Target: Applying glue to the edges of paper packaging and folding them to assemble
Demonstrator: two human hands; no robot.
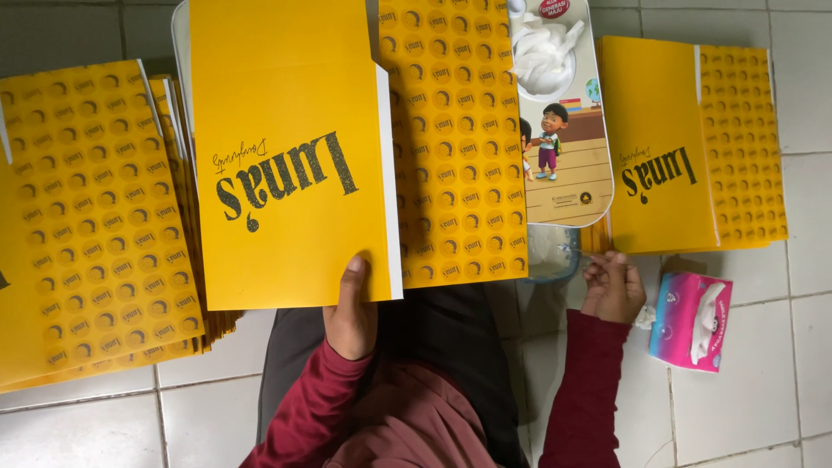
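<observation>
My left hand point(351, 312) grips the near edge of a flat, unfolded yellow cardboard box point(295, 147), thumb on its plain yellow panel; a patterned panel with rows of small rings lies to the right of it. My right hand point(614, 288), in a dark red sleeve, rests with curled fingers beside a small clear plastic container point(550, 253) and seems to hold nothing. Just beyond my right hand lies another folded yellow box point(689, 143) on the floor.
A stack of flat yellow box sheets point(91, 217) lies on the tiled floor at left. A tray with a cartoon picture point(568, 165) holds white tissue. A pink tissue pack point(691, 319) sits at right. My lap in dark cloth fills the bottom middle.
</observation>
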